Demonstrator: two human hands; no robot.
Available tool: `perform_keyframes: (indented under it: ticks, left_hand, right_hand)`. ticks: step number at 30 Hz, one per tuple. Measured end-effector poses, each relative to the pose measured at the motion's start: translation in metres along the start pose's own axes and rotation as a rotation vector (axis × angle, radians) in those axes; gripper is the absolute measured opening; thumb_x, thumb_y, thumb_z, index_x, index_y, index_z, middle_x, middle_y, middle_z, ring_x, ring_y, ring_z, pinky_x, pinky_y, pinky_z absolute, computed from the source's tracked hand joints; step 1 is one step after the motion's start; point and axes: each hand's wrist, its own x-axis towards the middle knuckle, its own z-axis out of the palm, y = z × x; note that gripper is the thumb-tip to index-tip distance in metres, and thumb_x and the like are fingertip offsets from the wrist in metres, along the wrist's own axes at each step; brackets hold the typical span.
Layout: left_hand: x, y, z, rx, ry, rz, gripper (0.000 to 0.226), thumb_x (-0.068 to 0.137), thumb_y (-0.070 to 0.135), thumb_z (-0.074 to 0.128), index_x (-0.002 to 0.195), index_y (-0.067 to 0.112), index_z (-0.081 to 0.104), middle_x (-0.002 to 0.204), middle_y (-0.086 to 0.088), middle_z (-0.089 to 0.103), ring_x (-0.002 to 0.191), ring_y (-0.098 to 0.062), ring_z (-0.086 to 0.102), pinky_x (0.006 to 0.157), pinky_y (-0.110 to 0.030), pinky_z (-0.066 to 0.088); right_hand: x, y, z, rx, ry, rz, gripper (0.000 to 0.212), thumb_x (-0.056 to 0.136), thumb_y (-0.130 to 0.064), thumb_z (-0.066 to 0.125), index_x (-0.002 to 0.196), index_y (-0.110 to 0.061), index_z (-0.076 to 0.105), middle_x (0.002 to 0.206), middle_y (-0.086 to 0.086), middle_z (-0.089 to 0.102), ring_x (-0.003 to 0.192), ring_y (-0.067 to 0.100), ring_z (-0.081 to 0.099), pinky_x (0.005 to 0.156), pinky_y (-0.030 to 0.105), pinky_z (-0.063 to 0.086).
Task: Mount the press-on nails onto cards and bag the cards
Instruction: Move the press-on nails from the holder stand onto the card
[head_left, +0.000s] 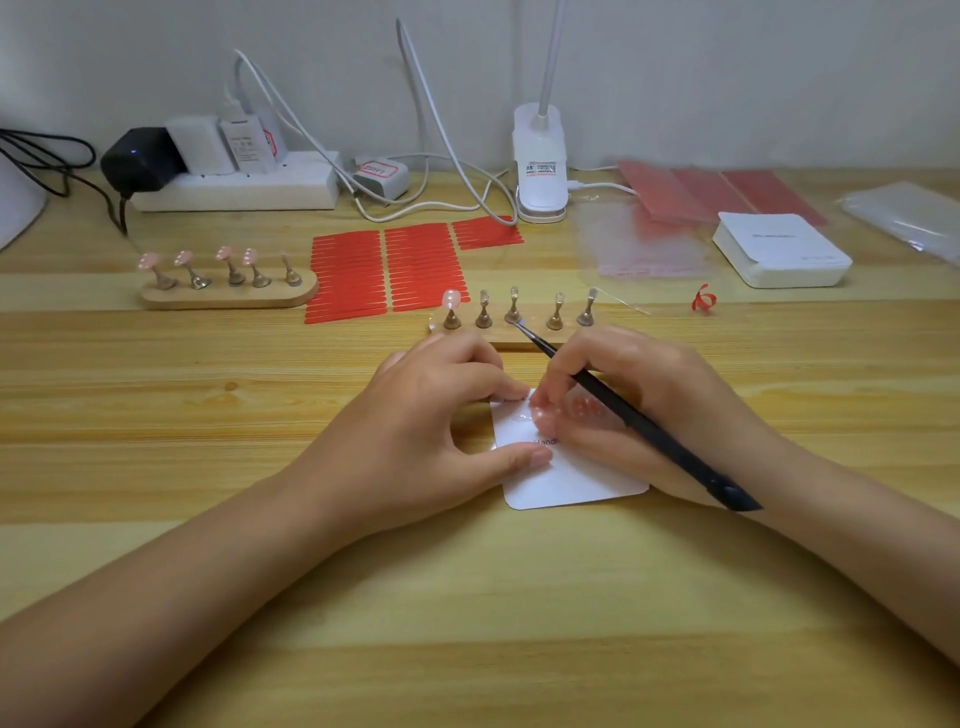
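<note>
A white card (571, 480) lies on the wooden table in front of me. My left hand (436, 415) holds its left edge, thumb on the card and forefinger at its top corner. My right hand (623, 400) grips black tweezers (649, 421) and its fingertips press a pale pink nail (540, 413) onto the card; more nails (587, 408) show under the fingers. Just beyond my hands stands a wooden stand (519, 314) with one pink nail (451, 299) on its left peg. A second stand (228, 286) at the left carries several pink nails.
Red adhesive strip sheets (384, 270) lie behind the near stand. Clear bags (644, 244), a stack of white cards (779, 249) and a red scrap (704, 300) sit at the right. A power strip (234, 187), cables and a clip lamp (540, 166) line the wall.
</note>
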Motion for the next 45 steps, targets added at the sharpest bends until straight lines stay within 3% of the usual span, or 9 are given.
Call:
perform_keyframes:
  ticks: [4,7,19,24,29,34,36,39,45]
  left_hand:
    - [0.0001,0.0006,0.0,-0.008,-0.003,-0.012,0.044,0.069,0.05,0.064,0.102,0.021,0.069,0.094,0.006,0.055,0.091,-0.01,0.052,0.085,-0.041,0.043]
    - [0.0,0.001,-0.0008,-0.013,-0.01,-0.019,0.044,0.069,0.049,0.064,0.102,0.021,0.069,0.095,0.006,0.055,0.092,-0.01,0.052,0.086,-0.042,0.043]
    - [0.0,0.0014,-0.0012,-0.019,-0.02,-0.025,0.043,0.069,0.049,0.064,0.102,0.022,0.069,0.095,0.008,0.054,0.092,-0.01,0.052,0.087,-0.042,0.043]
    - [0.0,0.0011,-0.0012,-0.017,-0.019,-0.018,0.049,0.068,0.056,0.064,0.103,0.022,0.069,0.095,0.006,0.055,0.092,-0.012,0.053,0.086,-0.043,0.043]
    - [-0.0005,0.0002,-0.0018,-0.013,-0.021,-0.008,0.054,0.068,0.061,0.054,0.104,0.023,0.068,0.095,0.007,0.054,0.091,-0.01,0.053,0.085,-0.042,0.044]
    - [-0.0006,-0.0004,-0.0009,-0.016,-0.014,-0.011,0.054,0.068,0.061,0.056,0.103,0.022,0.068,0.095,0.008,0.055,0.093,-0.009,0.052,0.086,-0.042,0.044]
    - [-0.0005,-0.0002,-0.0009,-0.021,-0.015,-0.009,0.054,0.068,0.06,0.054,0.103,0.021,0.068,0.095,0.007,0.055,0.092,-0.01,0.053,0.085,-0.042,0.044]
    - [-0.0002,0.0001,-0.0006,-0.022,-0.014,-0.012,0.05,0.068,0.058,0.062,0.101,0.021,0.068,0.095,0.007,0.055,0.092,-0.01,0.053,0.085,-0.042,0.044]
    - [0.0002,0.0011,0.0,-0.038,-0.003,-0.025,0.045,0.068,0.05,0.065,0.101,0.02,0.069,0.094,0.007,0.055,0.092,-0.01,0.053,0.086,-0.044,0.043]
  right_hand:
    - [0.0007,0.004,0.0028,0.032,0.013,-0.013,0.04,0.074,-0.006,0.077,0.076,-0.038,0.052,0.081,-0.006,0.066,0.078,0.011,0.061,0.065,0.014,0.047]
    - [0.0011,0.0074,0.0029,0.069,-0.009,-0.016,0.037,0.077,-0.008,0.076,0.078,-0.037,0.052,0.082,-0.006,0.067,0.08,0.009,0.063,0.067,0.009,0.044]
    - [0.0009,0.0034,0.0003,0.133,-0.04,0.041,0.032,0.076,-0.002,0.074,0.078,-0.028,0.055,0.083,-0.003,0.067,0.082,0.013,0.065,0.074,0.025,0.054]
    - [0.0009,0.0037,-0.0042,0.16,-0.134,0.077,0.02,0.079,-0.002,0.071,0.085,-0.017,0.059,0.085,-0.005,0.065,0.08,0.009,0.061,0.071,0.011,0.046]
    - [-0.0017,0.0034,-0.005,0.149,-0.09,0.062,0.018,0.077,-0.014,0.075,0.087,-0.018,0.06,0.089,-0.004,0.065,0.083,0.008,0.06,0.071,0.014,0.047]
    - [-0.0032,0.0028,-0.005,0.155,-0.006,0.035,0.025,0.075,-0.009,0.076,0.081,-0.023,0.057,0.089,0.0,0.066,0.084,0.002,0.059,0.071,0.007,0.043]
    - [-0.003,0.0014,-0.0027,0.127,-0.004,0.037,0.025,0.074,-0.013,0.078,0.08,-0.025,0.058,0.085,-0.005,0.065,0.082,0.007,0.059,0.068,0.011,0.046]
    - [-0.0025,0.0,0.0001,0.054,-0.028,0.023,0.016,0.071,-0.016,0.075,0.08,-0.014,0.063,0.079,-0.01,0.062,0.078,0.014,0.056,0.067,0.019,0.05]
    - [-0.0018,-0.0006,0.0013,0.096,-0.023,0.037,0.022,0.074,-0.002,0.077,0.077,-0.016,0.059,0.08,0.0,0.065,0.076,0.013,0.06,0.067,0.017,0.051]
